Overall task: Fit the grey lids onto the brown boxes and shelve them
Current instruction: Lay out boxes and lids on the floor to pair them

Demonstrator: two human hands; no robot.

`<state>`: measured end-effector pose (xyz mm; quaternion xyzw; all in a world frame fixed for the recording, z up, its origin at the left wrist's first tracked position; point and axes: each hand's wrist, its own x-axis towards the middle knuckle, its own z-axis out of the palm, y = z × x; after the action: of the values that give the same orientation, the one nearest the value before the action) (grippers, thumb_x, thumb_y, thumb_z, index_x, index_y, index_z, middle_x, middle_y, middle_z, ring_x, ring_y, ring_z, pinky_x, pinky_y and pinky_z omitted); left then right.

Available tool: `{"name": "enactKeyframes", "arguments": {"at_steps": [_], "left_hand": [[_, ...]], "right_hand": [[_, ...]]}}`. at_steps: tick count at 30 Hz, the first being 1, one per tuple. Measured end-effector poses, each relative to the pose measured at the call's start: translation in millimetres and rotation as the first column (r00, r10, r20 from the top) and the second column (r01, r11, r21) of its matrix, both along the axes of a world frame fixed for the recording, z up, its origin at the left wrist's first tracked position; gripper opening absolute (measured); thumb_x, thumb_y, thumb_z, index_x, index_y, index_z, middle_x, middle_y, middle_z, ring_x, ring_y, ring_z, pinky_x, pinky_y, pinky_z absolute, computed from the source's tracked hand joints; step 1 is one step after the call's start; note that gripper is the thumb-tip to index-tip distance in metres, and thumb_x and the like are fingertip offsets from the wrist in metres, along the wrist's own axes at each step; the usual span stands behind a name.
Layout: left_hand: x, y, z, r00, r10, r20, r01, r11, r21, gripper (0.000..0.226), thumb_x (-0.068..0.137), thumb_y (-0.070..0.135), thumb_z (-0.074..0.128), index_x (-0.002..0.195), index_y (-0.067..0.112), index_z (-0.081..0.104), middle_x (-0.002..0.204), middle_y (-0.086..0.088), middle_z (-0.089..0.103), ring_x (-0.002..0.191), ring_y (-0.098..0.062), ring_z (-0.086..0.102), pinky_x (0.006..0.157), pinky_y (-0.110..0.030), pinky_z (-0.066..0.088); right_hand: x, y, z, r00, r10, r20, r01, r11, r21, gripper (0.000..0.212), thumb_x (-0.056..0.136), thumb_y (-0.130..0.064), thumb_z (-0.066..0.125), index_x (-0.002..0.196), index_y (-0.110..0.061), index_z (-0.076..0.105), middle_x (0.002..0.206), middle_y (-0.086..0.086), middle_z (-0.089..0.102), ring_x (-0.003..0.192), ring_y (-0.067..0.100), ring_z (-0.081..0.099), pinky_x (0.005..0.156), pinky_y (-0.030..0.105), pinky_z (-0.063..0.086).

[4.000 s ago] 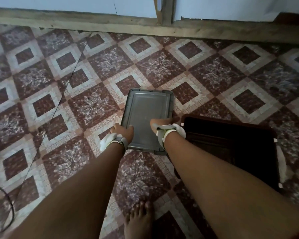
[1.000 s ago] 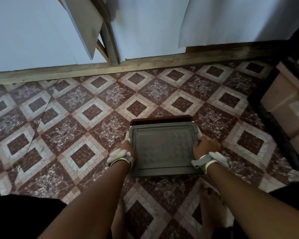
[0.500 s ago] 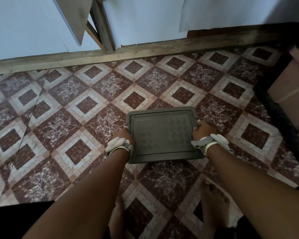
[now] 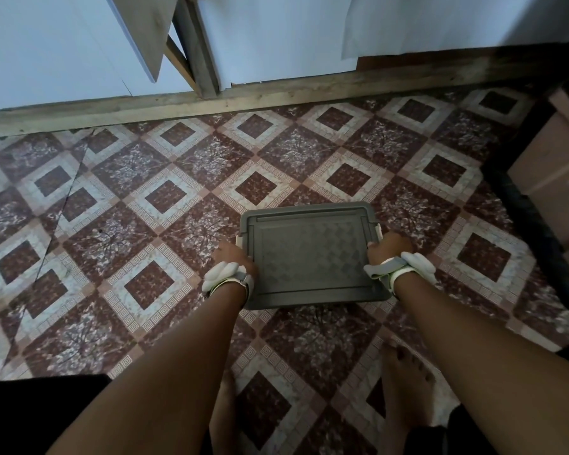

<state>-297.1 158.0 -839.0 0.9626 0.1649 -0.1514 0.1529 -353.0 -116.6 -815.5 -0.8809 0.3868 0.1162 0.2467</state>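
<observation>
Since four seconds back the grey lid (image 4: pixel 312 254) has gone from lying on the tiled floor (image 4: pixel 165 195) beside the open brown box to sitting on top of it. The brown far rim we saw a second ago no longer shows, so the lid now hides the box completely. Both hands have shifted from the lid's near edge to its two sides. Left hand (image 4: pixel 232 257) is clamped on the lid's left edge, fingers curled down over the rim just below a white clip (image 4: pixel 239 239). Right hand (image 4: pixel 387 247) is clamped on the right edge the same way, beside a second white clip. We see white-and-grey bands (image 4: pixel 225 277) on both wrists. Lidded box is centre frame, low over the floor; resting or just lifted, we cannot tell. It is well apart from the wooden beam (image 4: pixel 276 93) under the white wall. Bare feet (image 4: pixel 404 382) are near its close edge. Far right, a dark shelf frame (image 4: pixel 532 238) holds cardboard boxes (image 4: pixel 552 165).
</observation>
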Motion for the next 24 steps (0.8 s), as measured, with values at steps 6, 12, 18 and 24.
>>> {"name": "enactKeyframes", "arguments": {"at_steps": [6, 12, 18, 24], "left_hand": [[-11, -9, 9, 0.98, -0.194, 0.05, 0.189, 0.978, 0.09, 0.032, 0.096, 0.016, 0.051, 0.125, 0.003, 0.055, 0.132, -0.022, 0.05, 0.119, -0.036, 0.054, 0.094, -0.042, 0.046], [-12, -6, 5, 0.997, -0.012, 0.072, 0.022, 0.99, -0.138, 0.031, 0.103, 0.03, 0.037, 0.116, 0.006, 0.052, 0.11, -0.025, 0.064, 0.097, -0.042, 0.062, 0.07, -0.038, 0.039], [-2, 7, -4, 0.998, 0.057, -0.003, -0.056, 0.974, -0.221, 0.046, 0.097, 0.052, 0.042, 0.116, 0.01, 0.044, 0.106, -0.015, 0.067, 0.097, -0.035, 0.063, 0.077, -0.037, 0.04], [-4, 1, 0, 0.992, -0.083, -0.097, 0.068, 0.987, -0.148, 0.051, 0.104, 0.043, 0.026, 0.14, 0.013, 0.045, 0.131, -0.015, 0.06, 0.116, -0.036, 0.058, 0.091, -0.036, 0.039]], "right_hand": [[-5, 8, -8, 0.997, 0.057, 0.051, -0.047, 0.983, -0.175, 0.032, 0.095, -0.029, 0.055, 0.113, -0.002, 0.054, 0.116, 0.024, 0.056, 0.098, 0.038, 0.06, 0.069, 0.033, 0.038], [-12, 6, -7, 0.984, -0.056, 0.17, 0.056, 0.998, 0.004, 0.051, 0.103, -0.041, 0.028, 0.121, -0.001, 0.054, 0.12, 0.026, 0.059, 0.103, 0.042, 0.058, 0.08, 0.04, 0.043], [-10, 5, -14, 0.983, -0.027, 0.184, 0.017, 0.998, 0.056, 0.022, 0.102, -0.032, 0.039, 0.095, -0.012, 0.035, 0.082, 0.015, 0.056, 0.072, 0.035, 0.052, 0.064, 0.034, 0.033], [-6, 0, -27, 0.981, -0.104, 0.163, 0.088, 0.991, 0.103, 0.052, 0.1, -0.05, 0.034, 0.101, -0.003, 0.056, 0.093, 0.018, 0.065, 0.064, 0.03, 0.05, 0.064, 0.031, 0.034]]}}
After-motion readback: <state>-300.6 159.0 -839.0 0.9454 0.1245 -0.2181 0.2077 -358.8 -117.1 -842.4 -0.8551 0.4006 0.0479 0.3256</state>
